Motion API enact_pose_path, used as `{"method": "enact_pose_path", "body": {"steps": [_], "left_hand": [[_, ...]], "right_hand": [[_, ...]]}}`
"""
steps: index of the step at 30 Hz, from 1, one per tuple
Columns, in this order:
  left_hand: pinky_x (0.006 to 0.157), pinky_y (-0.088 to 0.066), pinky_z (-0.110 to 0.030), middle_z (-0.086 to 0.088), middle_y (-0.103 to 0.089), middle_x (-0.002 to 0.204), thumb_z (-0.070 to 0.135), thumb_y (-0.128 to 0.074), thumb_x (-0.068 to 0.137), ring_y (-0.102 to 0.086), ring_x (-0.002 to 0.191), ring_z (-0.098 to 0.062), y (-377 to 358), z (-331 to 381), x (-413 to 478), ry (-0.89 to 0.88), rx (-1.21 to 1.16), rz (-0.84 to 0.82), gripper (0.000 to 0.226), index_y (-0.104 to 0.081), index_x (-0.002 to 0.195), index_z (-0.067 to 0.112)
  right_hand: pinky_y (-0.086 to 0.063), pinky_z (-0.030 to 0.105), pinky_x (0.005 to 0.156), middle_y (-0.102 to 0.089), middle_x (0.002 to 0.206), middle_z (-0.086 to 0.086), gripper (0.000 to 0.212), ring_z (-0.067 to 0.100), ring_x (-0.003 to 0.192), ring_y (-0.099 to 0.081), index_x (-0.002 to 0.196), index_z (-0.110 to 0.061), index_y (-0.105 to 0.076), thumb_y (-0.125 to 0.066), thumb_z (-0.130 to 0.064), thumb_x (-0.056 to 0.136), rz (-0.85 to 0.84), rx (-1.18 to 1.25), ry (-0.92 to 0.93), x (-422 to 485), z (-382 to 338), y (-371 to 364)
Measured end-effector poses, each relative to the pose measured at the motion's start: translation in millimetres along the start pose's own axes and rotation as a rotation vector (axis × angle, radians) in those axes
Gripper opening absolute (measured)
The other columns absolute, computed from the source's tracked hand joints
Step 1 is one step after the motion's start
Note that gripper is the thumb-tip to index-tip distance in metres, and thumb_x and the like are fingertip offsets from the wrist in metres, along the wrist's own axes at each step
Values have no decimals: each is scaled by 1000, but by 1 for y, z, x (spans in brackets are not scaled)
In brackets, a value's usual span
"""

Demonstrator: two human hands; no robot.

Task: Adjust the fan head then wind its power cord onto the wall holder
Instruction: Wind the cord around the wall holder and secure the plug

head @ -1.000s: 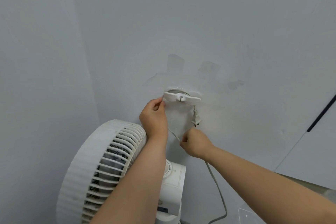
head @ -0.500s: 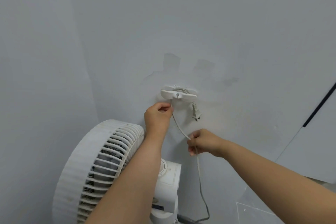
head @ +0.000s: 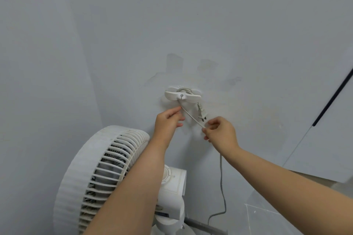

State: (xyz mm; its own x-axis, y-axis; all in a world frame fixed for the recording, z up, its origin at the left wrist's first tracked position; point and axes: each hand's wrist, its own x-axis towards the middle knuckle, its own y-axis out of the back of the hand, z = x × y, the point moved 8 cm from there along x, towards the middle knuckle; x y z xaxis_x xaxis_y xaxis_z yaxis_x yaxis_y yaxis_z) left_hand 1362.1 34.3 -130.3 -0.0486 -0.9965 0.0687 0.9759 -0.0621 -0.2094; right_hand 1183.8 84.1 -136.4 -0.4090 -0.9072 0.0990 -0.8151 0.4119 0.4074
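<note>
A white cord holder (head: 183, 96) is fixed to the wall, with a few turns of the grey power cord (head: 191, 116) wound on it. The plug (head: 201, 113) dangles below its right side. From the holder the cord runs down and right, taut, to my right hand (head: 220, 132), which pinches it between thumb and fingers. Below that hand the cord hangs down to the floor. My left hand (head: 168, 121) is just under the holder, its fingers loosely curled and its fingertips beside the cord without gripping it. The white fan head (head: 99, 175) is at lower left, partly behind my left forearm.
The fan's white control box with a dial (head: 174, 179) sits behind my left arm above its stand. A wall corner runs down the left. A white panel with a black strip (head: 332, 99) is at right, and a clear sheet (head: 267, 219) at lower right.
My right hand has risen and drawn the cord taut from the holder. My left hand has dropped a little below the holder and loosened its hold on the cord.
</note>
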Motion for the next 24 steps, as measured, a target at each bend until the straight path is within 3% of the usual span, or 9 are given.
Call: {"method": "enact_pose_path", "body": {"steps": [4,6,10,15,17,20,24], "left_hand": [[67,-51,-26,-6,-59,83,-2,-45,91,-61,76,-18,-6,-3,-3,101,-160,-65,26,-59,112,6],[71,-51,-27,-8,-61,90,-4,-42,92,-62,81,-21,-11,-5,-5,155,-275,-110,26,-57,111,5],[85,-51,-31,-13,-62,101,-3,-36,92,-63,94,-25,-14,-5,-8,210,-440,-178,31,-51,119,-1],[89,-49,-31,-15,-63,104,3,-31,94,-59,105,-32,-13,-6,-9,250,-509,-204,35,-47,124,-3],[86,-50,-30,-15,-65,103,5,-32,94,-63,99,-28,-11,-6,-9,254,-499,-208,35,-48,124,-3],[80,-54,-27,-13,-66,101,8,-33,95,-68,90,-22,-9,-6,-8,225,-456,-200,32,-53,120,2],[77,-51,-30,-8,-63,91,8,-42,94,-65,83,-23,-8,-4,-6,138,-302,-136,28,-60,114,2]], "right_hand": [[-52,34,71,-58,90,-6,43,22,71,-60,115,-22,-49,-66,-5,80,-7,-94,191,-9,-18,1],[-47,28,73,-58,90,-6,42,12,68,-53,121,-21,-51,-65,-9,84,-27,-111,241,-11,-27,-2],[-37,7,61,-52,76,-9,30,2,66,-49,118,-10,-57,-61,-14,88,-11,-60,188,-7,-31,-1],[-43,16,62,-55,77,-5,24,12,70,-54,99,-13,-55,-70,-12,80,6,37,110,-2,-29,2],[-45,17,52,-60,83,0,22,16,61,-57,93,-13,-54,-71,-13,80,5,77,76,-2,-26,2],[-33,12,33,-63,77,1,21,11,41,-55,93,-9,-55,-72,-12,80,3,113,20,-3,-25,2],[-33,12,33,-60,70,1,25,3,32,-48,97,-6,-58,-74,-6,77,0,184,-37,0,-24,4]]}}
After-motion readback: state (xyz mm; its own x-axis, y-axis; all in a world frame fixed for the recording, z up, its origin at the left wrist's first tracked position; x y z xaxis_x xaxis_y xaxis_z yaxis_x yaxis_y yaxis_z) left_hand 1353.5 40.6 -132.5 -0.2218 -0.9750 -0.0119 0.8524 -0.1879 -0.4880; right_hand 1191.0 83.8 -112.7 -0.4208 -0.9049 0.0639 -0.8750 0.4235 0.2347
